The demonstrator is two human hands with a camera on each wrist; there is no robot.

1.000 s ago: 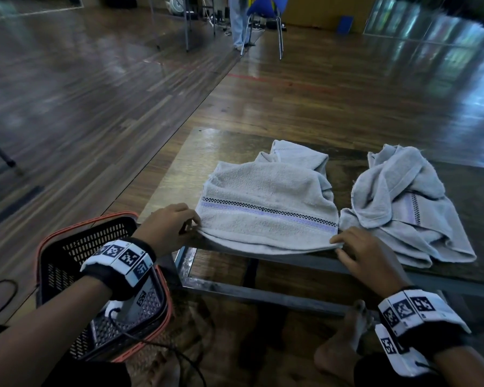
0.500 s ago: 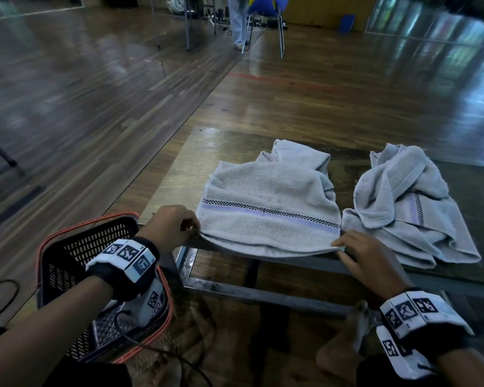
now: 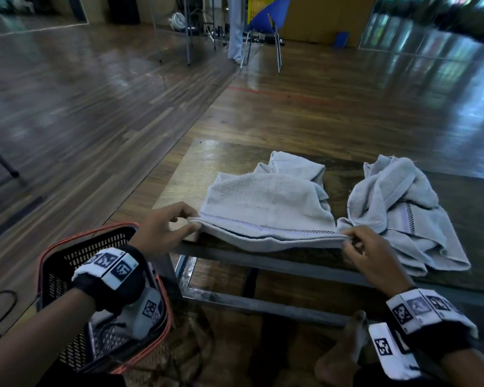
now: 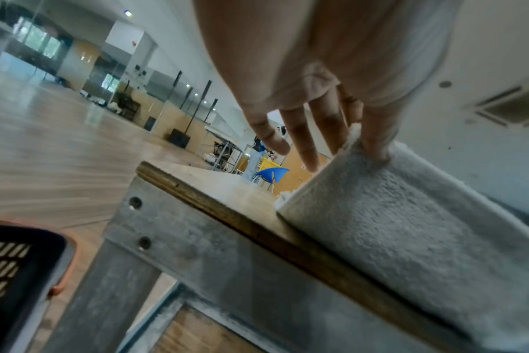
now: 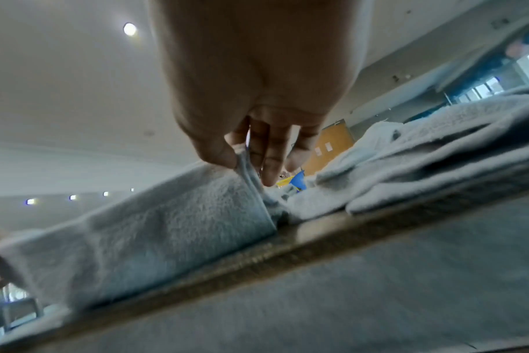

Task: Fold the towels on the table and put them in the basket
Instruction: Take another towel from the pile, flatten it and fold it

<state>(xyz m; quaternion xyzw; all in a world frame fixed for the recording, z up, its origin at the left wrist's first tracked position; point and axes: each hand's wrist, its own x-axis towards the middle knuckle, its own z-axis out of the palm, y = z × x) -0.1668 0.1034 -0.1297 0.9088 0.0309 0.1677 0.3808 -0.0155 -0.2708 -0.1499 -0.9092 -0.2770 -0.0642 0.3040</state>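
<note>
A grey towel [image 3: 266, 202] lies on the low wooden table [image 3: 196, 169], its near edge raised off the top. My left hand [image 3: 165, 227] pinches the near left corner of that towel [image 4: 378, 215]. My right hand [image 3: 372, 250] pinches the near right corner of the same towel [image 5: 172, 222] between thumb and fingers. A second grey towel [image 3: 403, 208] lies crumpled on the table to the right, next to my right hand. The black basket [image 3: 67, 277] with an orange rim stands on the floor at my left, under my left wrist.
The table's metal frame [image 3: 263, 263] runs along the near edge. My bare foot [image 3: 344, 356] rests on the floor under the table. A blue chair [image 3: 266, 26] and a person's legs [image 3: 235, 26] stand far behind. A dark cable [image 3: 0, 305] lies at the left.
Both hands have lifted the towel's near edge off the table and carried it a little away from me, so the striped band now sits at the raised fold.
</note>
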